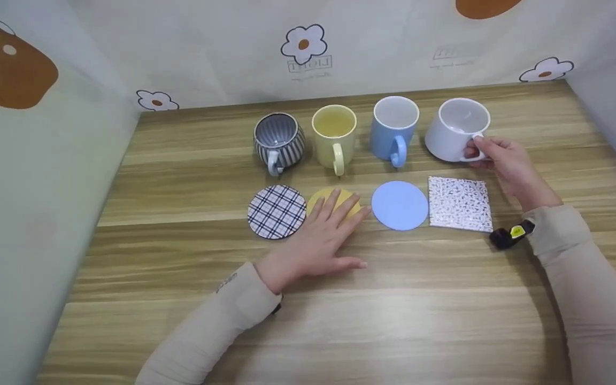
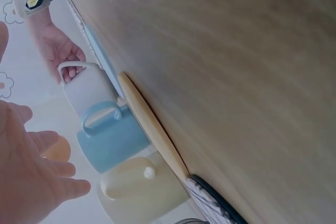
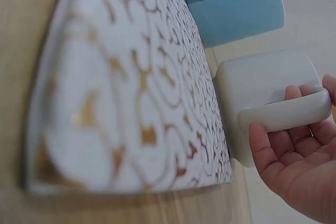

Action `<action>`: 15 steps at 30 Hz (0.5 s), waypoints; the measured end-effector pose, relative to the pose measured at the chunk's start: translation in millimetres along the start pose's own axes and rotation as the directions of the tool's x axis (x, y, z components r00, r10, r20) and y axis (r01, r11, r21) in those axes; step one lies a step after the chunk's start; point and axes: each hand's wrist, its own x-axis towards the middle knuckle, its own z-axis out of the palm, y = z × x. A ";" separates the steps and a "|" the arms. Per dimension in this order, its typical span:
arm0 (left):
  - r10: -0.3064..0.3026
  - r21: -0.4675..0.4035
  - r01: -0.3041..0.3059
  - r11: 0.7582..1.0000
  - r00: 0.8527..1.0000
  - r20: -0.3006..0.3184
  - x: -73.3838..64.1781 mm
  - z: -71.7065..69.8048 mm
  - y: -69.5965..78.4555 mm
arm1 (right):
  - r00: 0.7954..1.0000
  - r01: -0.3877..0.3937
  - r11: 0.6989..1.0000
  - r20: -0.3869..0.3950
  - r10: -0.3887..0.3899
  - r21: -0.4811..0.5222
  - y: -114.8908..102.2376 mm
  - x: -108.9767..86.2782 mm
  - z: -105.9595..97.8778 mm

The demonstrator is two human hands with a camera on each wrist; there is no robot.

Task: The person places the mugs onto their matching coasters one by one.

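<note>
At the right end of a row of mugs stands a white mug (image 1: 449,136), its handle gripped by my right hand (image 1: 508,163); in the right wrist view the fingers curl round that handle. Just in front of this mug lies a square patterned coaster (image 1: 460,204). My left hand (image 1: 321,240) is spread with straight fingers over a round yellow coaster (image 1: 316,199), hiding part of it. Left of that hand is a round plaid coaster (image 1: 276,211), and to its right a round blue coaster (image 1: 399,205).
A striped grey mug (image 1: 289,147), a yellow mug (image 1: 325,141) and a blue mug (image 1: 385,133) stand left of the white one, handles toward me. Behind the wooden table (image 1: 393,321) hangs a flower-printed backdrop (image 1: 222,59). Pale side walls flank the table.
</note>
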 end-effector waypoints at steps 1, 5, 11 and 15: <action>0.002 0.005 -0.002 1.000 1.000 0.001 0.8 -0.1 0.5 | 1.000 0.002 1.000 0.015 -0.002 0.028 -0.9 -0.9 0.8; 0.008 0.024 -0.008 1.000 1.000 0.008 3.1 0.6 2.0 | 0.998 0.001 0.993 0.064 -0.009 0.119 -5.3 -5.4 5.4; 0.003 0.028 -0.004 1.000 1.000 0.019 8.2 1.6 5.3 | 0.997 -0.012 0.994 0.078 0.004 0.109 -2.6 -2.1 4.7; 0.010 0.024 -0.011 1.000 1.000 0.016 14.2 0.8 8.7 | 0.997 -0.026 0.997 0.073 0.020 0.076 5.3 5.6 -2.7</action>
